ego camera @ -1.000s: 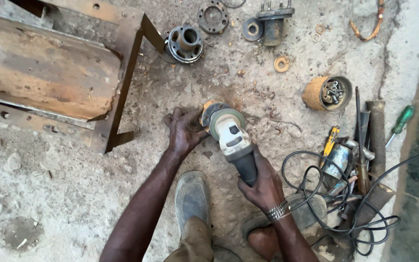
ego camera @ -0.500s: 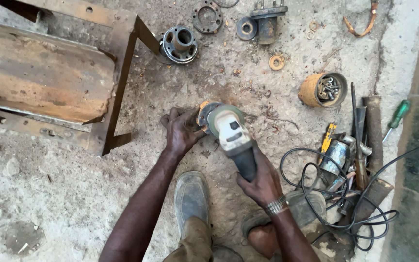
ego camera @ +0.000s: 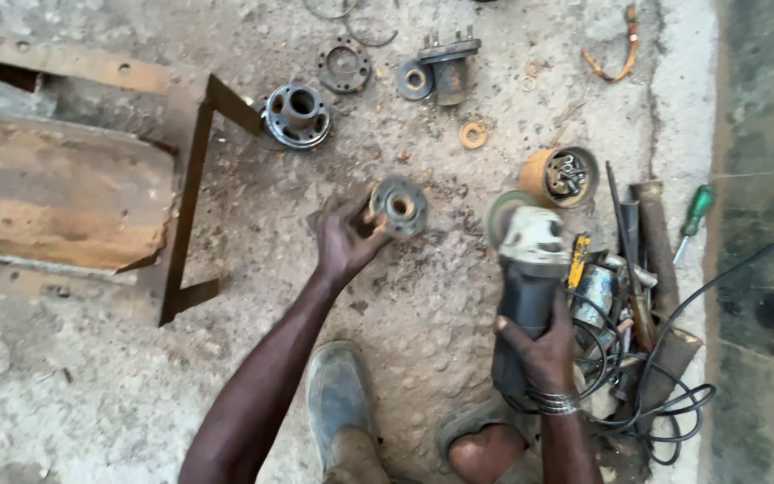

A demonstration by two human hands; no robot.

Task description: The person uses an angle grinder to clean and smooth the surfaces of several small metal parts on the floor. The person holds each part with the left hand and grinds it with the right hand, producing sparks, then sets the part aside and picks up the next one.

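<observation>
Flange up, grinder aside

Your left hand (ego camera: 344,237) is gripping the round metal flange (ego camera: 399,205) just above the gritty ground (ego camera: 226,376), while your right hand (ego camera: 544,351) is clutching the angle grinder (ego camera: 526,269) beside the tangled cable (ego camera: 656,394)

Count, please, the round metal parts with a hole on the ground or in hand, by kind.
Flanged hubs: 2, one in the left hand at, one on the ground
Flat rings: 3
Total: 5
</observation>
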